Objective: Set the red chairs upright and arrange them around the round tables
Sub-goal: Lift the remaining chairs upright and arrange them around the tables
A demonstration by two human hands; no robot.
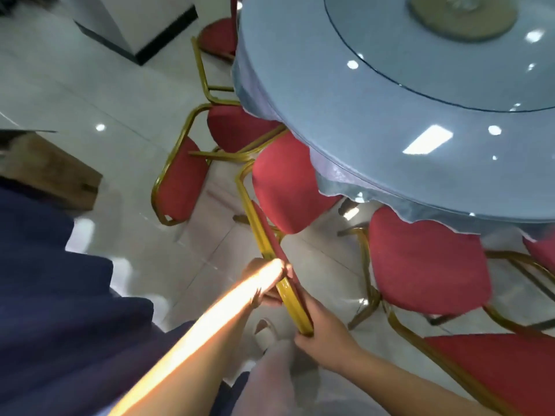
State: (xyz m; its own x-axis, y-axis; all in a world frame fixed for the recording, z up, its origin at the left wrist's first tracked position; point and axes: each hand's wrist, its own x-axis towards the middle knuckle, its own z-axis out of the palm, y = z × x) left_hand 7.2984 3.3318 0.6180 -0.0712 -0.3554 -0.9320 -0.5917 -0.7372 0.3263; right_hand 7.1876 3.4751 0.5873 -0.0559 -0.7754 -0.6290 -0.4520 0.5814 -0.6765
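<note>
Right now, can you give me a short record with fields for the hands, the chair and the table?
held chair: red seat, gold frame, seat edge under the tablecloth
left hand: grips its backrest frame
right hand: grips the same frame, nearer the camera
round table: blue-grey cloth, glass turntable on top
neighbour chairs: red, one on each side

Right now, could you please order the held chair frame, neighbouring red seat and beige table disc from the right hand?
1. chair frame, held in the right hand.
2. red seat, to its right.
3. beige disc, on the round table, farthest.
</note>
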